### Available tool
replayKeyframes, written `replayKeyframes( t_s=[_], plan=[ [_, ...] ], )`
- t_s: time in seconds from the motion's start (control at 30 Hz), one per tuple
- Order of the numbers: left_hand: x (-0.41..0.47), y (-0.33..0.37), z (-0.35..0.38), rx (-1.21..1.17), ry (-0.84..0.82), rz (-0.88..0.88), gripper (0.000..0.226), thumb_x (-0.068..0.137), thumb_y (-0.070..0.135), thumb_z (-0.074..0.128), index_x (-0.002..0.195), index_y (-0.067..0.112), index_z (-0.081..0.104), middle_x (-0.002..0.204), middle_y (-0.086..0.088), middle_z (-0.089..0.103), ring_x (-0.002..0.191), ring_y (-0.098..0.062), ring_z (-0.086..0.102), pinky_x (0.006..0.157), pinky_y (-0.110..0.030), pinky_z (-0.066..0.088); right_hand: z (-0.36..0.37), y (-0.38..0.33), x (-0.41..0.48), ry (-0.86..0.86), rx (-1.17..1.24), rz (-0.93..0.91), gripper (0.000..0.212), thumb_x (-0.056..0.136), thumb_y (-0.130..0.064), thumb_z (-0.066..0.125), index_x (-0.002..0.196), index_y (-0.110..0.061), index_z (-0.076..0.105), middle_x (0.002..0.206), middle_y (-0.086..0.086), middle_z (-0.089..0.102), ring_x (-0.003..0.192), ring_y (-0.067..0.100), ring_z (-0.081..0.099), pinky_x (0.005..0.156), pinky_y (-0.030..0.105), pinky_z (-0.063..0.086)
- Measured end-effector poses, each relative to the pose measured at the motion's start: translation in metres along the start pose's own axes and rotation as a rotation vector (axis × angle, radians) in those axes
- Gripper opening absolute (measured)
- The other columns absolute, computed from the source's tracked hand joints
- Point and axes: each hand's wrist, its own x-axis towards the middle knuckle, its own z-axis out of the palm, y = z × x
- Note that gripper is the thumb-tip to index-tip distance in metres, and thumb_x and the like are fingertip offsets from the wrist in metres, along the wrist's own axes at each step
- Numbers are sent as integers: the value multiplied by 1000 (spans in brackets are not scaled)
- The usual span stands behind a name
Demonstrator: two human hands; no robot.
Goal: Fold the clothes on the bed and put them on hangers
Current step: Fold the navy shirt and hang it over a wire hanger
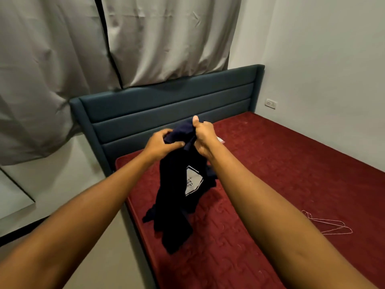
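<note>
Left fingers: your left hand point(160, 146) has its fingers curled into the top edge of the navy shirt point(177, 205), with the thumb laid across the front of the fabric.
Right fingers: your right hand point(204, 138) is clenched round a bunch of that same top edge, thumb pointing up.
Hands: close together but not touching, raised above the mattress point(291, 167) in front of the headboard point(166, 109).
Shirt: hangs from both grips, bunched and twisted. Its lower end lies crumpled on the mattress near the left edge.
Print: the white print panel point(193, 180) faces you (text too small to read).
Hangers: thin wire hangers point(329, 225), looks like two overlapping, lie flat on the mattress to your right, well apart from the shirt.
Pale item: a small pale thing point(220, 139) sits on the mattress just behind your right wrist. It is mostly hidden, so you can't tell what it is.
Mattress: dark red with a stitched pattern.
Headboard: dark teal, padded in horizontal bands.
Curtain: the grey curtain point(62, 59) hangs behind and above the headboard.
Outlet: the wall outlet point(270, 103) is on the white wall, right of the headboard.
</note>
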Motion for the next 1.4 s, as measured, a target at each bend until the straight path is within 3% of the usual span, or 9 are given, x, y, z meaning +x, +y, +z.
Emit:
replayKeyframes(
  t_s=[0.1,0.27,0.37,0.53,0.67,0.8,1.0,1.23,1.4],
  plan=[
    [-14,-15,-6,205,16,-63,15,79,26,79,76,17,68,82,-12,74,78,-12,62,64,-36,50,1,17,0,8,41,70,36,102,-28,62,118,4,56,113,16,67,104,30,67,94,43,57],
    [-9,-4,-32,289,176,-56,22,80,-2,56,74,13,72,67,-9,67,75,-18,66,60,-33,45,-6,12,-19,237,-541,-110,59,82,-27,72,127,6,52,126,20,64,118,37,62,97,43,52],
    [-10,27,-24,359,100,33,23,79,-1,54,66,14,65,64,-10,63,63,-12,57,53,-29,40,-7,7,-31,110,-850,-313,123,71,-63,81,159,-7,17,154,18,36,141,34,39,117,43,33],
    [-2,40,-24,234,39,33,18,81,8,65,65,16,66,61,-2,61,59,-11,54,51,-29,38,-23,1,-16,-523,-728,-277,61,74,-56,87,107,-8,68,99,-9,70,98,12,66,87,37,53],
    [-5,30,-39,33,-238,10,31,71,32,79,76,4,68,66,-1,59,61,-7,50,55,-27,36,-27,-4,-7,-668,-908,-322,43,76,-40,82,91,-1,73,73,-2,58,69,11,51,65,34,36],
    [-19,14,-57,-72,-334,-35,66,64,38,86,112,-5,69,101,-17,73,90,-21,66,79,-41,52,-14,-28,-10,-553,-973,-525,34,73,-34,63,79,0,63,67,-3,51,67,7,46,61,33,35],
    [-50,-42,-71,624,-286,-192,31,80,23,77,70,14,50,76,-10,61,80,-32,66,58,-34,41,-24,-63,-8,-158,-941,-675,16,77,-21,50,76,-8,60,72,9,63,73,25,62,62,41,45],
    [-39,-58,-117,783,112,-377,23,94,30,65,85,8,64,80,-11,61,69,-28,55,66,-36,47,-79,-35,29,-3,-1379,-431,13,88,-28,58,88,-19,68,97,14,72,95,39,68,69,36,44],
    [-13,-87,-119,843,101,-529,14,91,22,61,93,8,63,100,-14,65,83,-32,58,72,-38,48,-77,14,66,1,-1527,-136,30,94,-29,58,119,-15,70,122,17,68,113,37,66,84,40,50]
  ],
)
